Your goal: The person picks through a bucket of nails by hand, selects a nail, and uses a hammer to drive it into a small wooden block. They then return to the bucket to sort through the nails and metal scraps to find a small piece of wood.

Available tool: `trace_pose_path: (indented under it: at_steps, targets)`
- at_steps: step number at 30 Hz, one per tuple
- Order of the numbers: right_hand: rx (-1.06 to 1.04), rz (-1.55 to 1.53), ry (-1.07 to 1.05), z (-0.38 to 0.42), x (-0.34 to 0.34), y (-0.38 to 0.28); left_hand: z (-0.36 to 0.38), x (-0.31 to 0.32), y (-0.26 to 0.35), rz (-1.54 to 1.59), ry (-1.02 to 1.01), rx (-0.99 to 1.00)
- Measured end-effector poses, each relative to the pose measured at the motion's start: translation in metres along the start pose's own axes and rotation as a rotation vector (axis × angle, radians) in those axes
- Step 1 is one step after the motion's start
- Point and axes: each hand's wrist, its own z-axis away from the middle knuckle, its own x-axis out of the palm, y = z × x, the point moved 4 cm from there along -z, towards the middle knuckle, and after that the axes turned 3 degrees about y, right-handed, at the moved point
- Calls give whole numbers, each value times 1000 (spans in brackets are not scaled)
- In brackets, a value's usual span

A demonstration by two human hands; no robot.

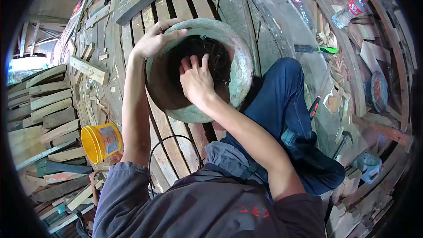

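A large round pot [240, 77] with a pale, worn rim lies tilted on wooden slats, its dark inside facing me. My left hand [157, 39] grips its upper left rim, thumb laid across the edge and fingers over the outside. Inside the mouth is my right hand [197, 77], palm down with its fingers spread and bent toward the dark contents. Dark, tangled strands [217, 57] lie in the pot just beyond those fingers. Whether the fingertips touch anything is hard to tell.
Slats [178, 130] lie under the pot. A yellow bucket [101, 143] stands at the left near stacked wood [57, 110]. At the right are plastic bottles [350, 12], a green-handled tool [327, 50], a hammer [343, 144] and a blue jug [368, 166].
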Motion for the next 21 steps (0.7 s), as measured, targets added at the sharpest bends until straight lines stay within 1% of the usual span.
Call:
trace_pose_path:
  at_steps: [2, 5, 7, 8, 11, 12, 15, 18, 21]
  targets:
    - [9, -46, 14, -4, 6, 2, -2, 1, -5, 35, -5, 1]
    - [19, -20, 162, -13, 13, 0, -5, 4, -9, 50, -26, 22]
    - [-9, -81, 58, -26, 35, -3, 1, 12, 5, 22, -20, 13]
    - [-22, -110, 6, -30, 37, -4, 2, 17, 14, 75, -63, 57]
    - [68, -53, -17, -30, 35, -7, 2, 22, 23, -6, -64, 64]
    - [88, -42, -45, -28, 32, -7, -3, 22, 18, -10, -98, 54]
    - [78, -31, -103, -29, 28, -6, -5, 22, 17, 40, -118, 68]
    - [108, -71, -112, -36, 24, -3, -8, 24, 16, -27, -79, 75]
    - [184, -224, 41, -43, 20, 5, -7, 31, 24, -71, -79, 108]
